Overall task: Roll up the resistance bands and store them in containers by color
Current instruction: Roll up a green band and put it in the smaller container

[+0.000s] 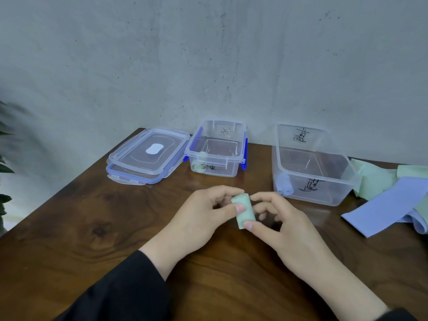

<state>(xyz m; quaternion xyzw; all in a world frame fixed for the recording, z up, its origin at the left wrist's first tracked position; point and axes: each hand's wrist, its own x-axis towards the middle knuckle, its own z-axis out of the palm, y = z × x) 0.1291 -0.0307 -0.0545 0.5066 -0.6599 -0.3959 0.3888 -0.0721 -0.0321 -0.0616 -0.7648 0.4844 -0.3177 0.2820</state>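
- Two clear lids (148,156) lie stacked at the far left of the wooden table (69,228).
- Next sits the small container (216,149) with blue latches, open, with one green roll (198,168) in its near left corner.
- My left hand (203,214) pinches the rolled green band (243,210), thumb on its side, just above the table in front of that container.
- My right hand (284,225) grips the same roll from the other side, thumb at its lower end.
- Further right, the larger container (312,165) holds a blue roll (285,185).
- Loose blue bands (389,209) and loose green bands (375,179) lie heaped at the right edge.
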